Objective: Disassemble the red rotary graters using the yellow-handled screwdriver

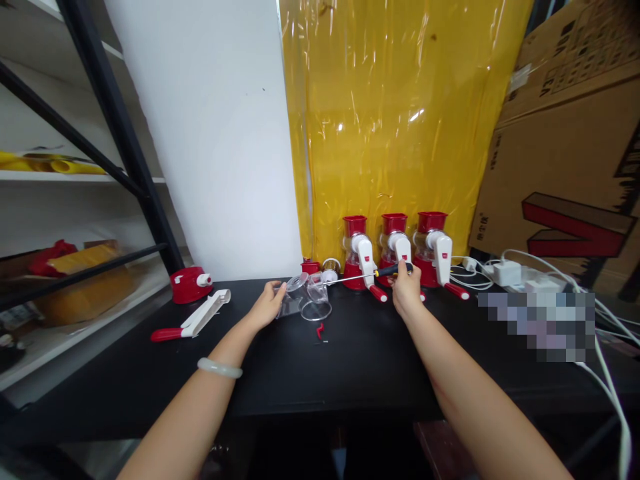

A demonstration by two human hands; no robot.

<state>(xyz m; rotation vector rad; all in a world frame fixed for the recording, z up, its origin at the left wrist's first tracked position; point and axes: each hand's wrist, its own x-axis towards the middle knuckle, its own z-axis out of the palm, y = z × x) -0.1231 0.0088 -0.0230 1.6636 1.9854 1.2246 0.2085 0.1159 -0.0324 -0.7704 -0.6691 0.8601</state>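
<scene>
My left hand (267, 305) is closed on the left side of a clear plastic grater housing (295, 298), which lies tilted on the black table. In my right hand (406, 288) is a screwdriver (385, 271) with a black and yellow handle. Its long shaft points left, and the tip reaches the housing's right end; whether it touches a screw is too small to tell. A small red part (320, 330) lies in front of the housing. Behind it stand a metal grater drum (331, 268) and a red piece (310, 266).
Three assembled red-and-white rotary graters (355, 250) stand at the back right. A red base (190, 285) and a white crank with red handle (197, 317) lie on the left. White cables and chargers (507, 273) spread over the right side of the table (360, 380), near a large cardboard box (565, 153).
</scene>
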